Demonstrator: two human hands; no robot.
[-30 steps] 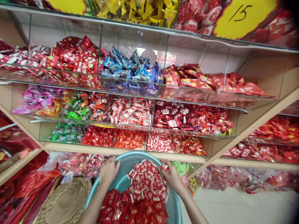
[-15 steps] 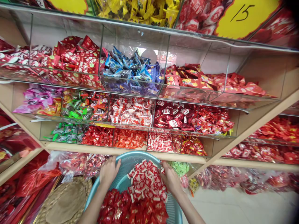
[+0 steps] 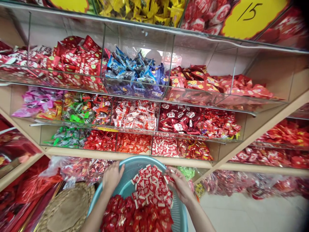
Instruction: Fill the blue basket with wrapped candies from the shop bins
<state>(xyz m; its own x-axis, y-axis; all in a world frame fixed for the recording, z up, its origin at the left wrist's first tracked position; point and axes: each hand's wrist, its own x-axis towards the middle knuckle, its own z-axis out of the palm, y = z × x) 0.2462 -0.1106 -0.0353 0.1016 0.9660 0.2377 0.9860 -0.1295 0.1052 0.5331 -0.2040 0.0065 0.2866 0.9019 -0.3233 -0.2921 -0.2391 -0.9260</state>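
Observation:
A blue-green plastic basket (image 3: 180, 209) stands below me, against the lowest shelf. Small red-and-white wrapped candies (image 3: 151, 187) are heaped in its far right part, and darker red wrapped candies (image 3: 135, 216) fill the near part. My left hand (image 3: 112, 176) is closed over the basket's left rim, thumb to the inside. At the right rim, my right hand (image 3: 181, 184) has its fingers curled round a few red-and-white candies, partly hidden by the fingers.
Clear-fronted shelf bins (image 3: 135, 116) of wrapped sweets rise ahead. A yellow price card (image 3: 253, 17) reading 15 hangs at the top right. Left of the basket is a woven straw seat (image 3: 67, 207). Bagged sweets (image 3: 231, 183) line the tiled floor (image 3: 231, 212) under the shelf.
My right hand has turned and shifted slightly right and up, its fingers now curled at the candies by the rim. My left hand stays on the basket's rim.

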